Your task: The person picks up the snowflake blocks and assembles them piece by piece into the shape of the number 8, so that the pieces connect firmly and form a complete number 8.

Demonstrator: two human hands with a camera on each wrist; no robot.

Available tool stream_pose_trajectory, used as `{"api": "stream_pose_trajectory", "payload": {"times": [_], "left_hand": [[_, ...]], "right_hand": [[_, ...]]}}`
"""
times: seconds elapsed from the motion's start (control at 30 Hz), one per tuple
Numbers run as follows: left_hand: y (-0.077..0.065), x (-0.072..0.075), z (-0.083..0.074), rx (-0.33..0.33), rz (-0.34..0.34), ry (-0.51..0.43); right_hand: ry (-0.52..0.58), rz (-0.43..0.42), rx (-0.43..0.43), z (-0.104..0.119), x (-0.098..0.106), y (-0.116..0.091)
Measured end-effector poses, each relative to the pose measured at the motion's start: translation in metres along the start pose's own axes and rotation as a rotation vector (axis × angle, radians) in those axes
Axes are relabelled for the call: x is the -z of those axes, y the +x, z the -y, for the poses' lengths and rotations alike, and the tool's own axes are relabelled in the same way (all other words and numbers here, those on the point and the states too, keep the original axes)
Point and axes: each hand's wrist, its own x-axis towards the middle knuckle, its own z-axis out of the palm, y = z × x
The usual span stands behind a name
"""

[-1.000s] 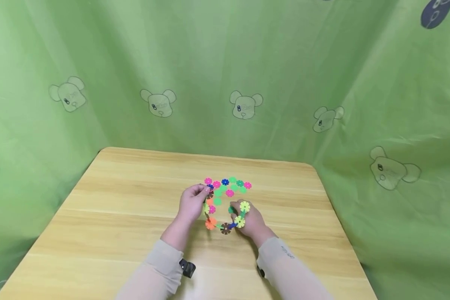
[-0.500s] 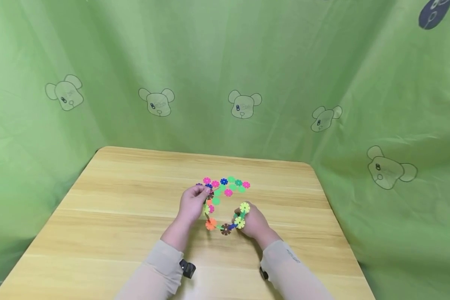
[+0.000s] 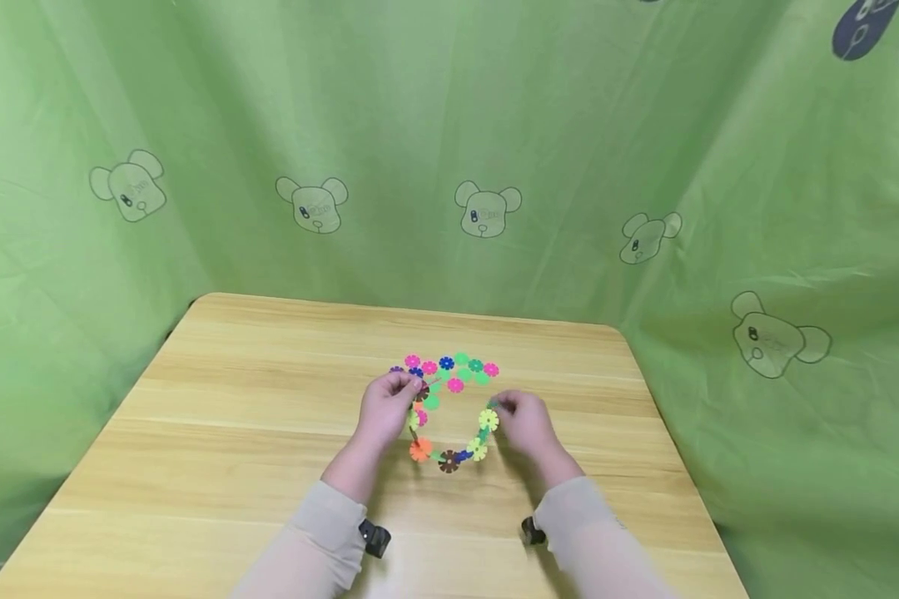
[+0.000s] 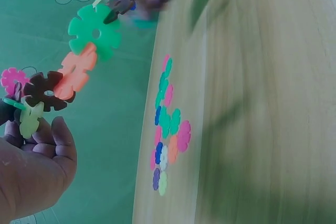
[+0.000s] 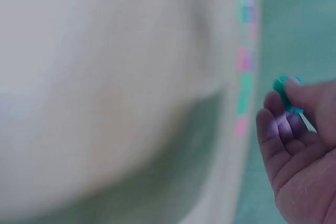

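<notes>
A curved chain of interlocking flower-shaped plastic discs (image 3: 449,461), in orange, brown, blue, green and yellow, hangs between my hands above the table. My left hand (image 3: 384,410) pinches its left end between thumb and fingers; in the left wrist view pink, brown and pale yellow discs (image 4: 31,119) sit at those fingers. My right hand (image 3: 528,423) is at the opposite end and pinches a green disc (image 5: 284,94) between thumb and forefinger, right beside the yellow disc (image 3: 489,420). Beyond the left hand, part of the chain overlaps loose discs in the head view.
Several loose flower discs, such as a pink one (image 3: 455,385) and a blue one (image 3: 446,363), lie on the wooden table (image 3: 270,349) beyond the chain. A green curtain (image 3: 404,108) with mouse-head drawings surrounds the table's far side and both flanks.
My right hand has moved from behind the chain's right part out to its right side, fingers now at the end. The chain's right part has shifted slightly; the left hand stays in place.
</notes>
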Motion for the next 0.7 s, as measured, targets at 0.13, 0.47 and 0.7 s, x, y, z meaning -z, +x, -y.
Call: {"api": "stream_pose_trajectory", "payload": {"times": [0.13,0.47,0.7], "left_hand": [[-0.001,-0.004,0.002,-0.009,0.014,0.034],[-0.002,-0.007,0.003,-0.045,0.066,0.064],[-0.003,-0.006,0.003,-0.062,0.082,0.073]], "right_hand": [[0.193,-0.123,0.057,0.033,0.021,-0.001],[0.333,-0.056,0.151,0.085,0.021,-0.016],[0.315,-0.048,0.152,0.087,0.017,-0.018]]}}
